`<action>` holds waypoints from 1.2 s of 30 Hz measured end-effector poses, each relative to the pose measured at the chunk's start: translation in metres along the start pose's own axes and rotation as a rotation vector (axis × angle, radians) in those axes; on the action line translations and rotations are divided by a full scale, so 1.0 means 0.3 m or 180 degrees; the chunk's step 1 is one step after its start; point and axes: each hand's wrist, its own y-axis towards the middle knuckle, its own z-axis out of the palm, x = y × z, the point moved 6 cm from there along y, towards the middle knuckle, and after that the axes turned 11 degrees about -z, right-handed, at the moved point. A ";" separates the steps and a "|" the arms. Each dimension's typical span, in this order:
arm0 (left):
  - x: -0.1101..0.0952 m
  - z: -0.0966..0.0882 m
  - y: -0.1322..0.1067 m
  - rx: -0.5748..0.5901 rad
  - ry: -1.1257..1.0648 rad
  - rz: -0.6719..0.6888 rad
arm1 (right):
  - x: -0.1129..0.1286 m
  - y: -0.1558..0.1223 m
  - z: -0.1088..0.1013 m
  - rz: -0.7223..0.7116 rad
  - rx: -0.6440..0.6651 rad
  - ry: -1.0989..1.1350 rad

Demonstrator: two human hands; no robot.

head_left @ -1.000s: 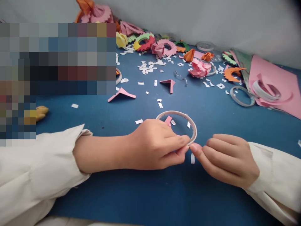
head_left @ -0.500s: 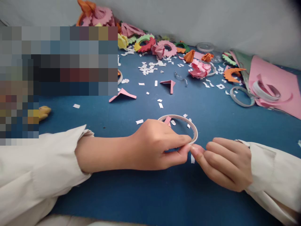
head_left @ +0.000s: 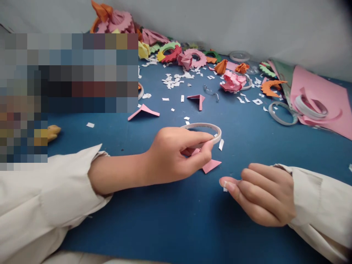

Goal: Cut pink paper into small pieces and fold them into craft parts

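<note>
In the middle of the frame the left hand (head_left: pixel 176 156) has its fingers clamped on the thin white tape ring (head_left: pixel 205 129), light and bendable, best held by its rim, while the right hand (head_left: pixel 264 192) pinches a small white tape scrap (head_left: pixel 225 185), sticky and flimsy, just above the blue tabletop (head_left: pixel 165 227).

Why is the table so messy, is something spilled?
Nothing is spilled. Little white paper scraps lie scattered across the blue table, and one crumpled pink paper ball sits among them. The left hand holds a tape ring.
</note>
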 end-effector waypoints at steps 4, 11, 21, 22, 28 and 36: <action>0.020 -0.008 0.010 -0.0155 0.0002 -0.0167 | -0.018 0.005 0.014 0.0199 0.0143 0.0174; 0.052 0.025 0.019 0.0142 0.0553 -0.0289 | -0.035 0.013 0.018 0.0312 0.0157 0.0303; 0.114 0.062 0.016 0.0786 0.1362 -0.1034 | -0.041 0.006 0.023 0.0518 0.0205 0.0567; 0.112 0.060 0.015 0.0775 0.1328 -0.1047 | -0.042 0.007 0.025 0.0517 0.0240 0.0576; 0.106 0.040 0.020 0.0497 0.0992 -0.1102 | -0.043 0.009 0.029 0.0486 0.0392 0.0503; 0.097 0.039 0.022 0.0472 0.0779 -0.0970 | -0.042 -0.004 0.030 0.0584 0.0441 0.0438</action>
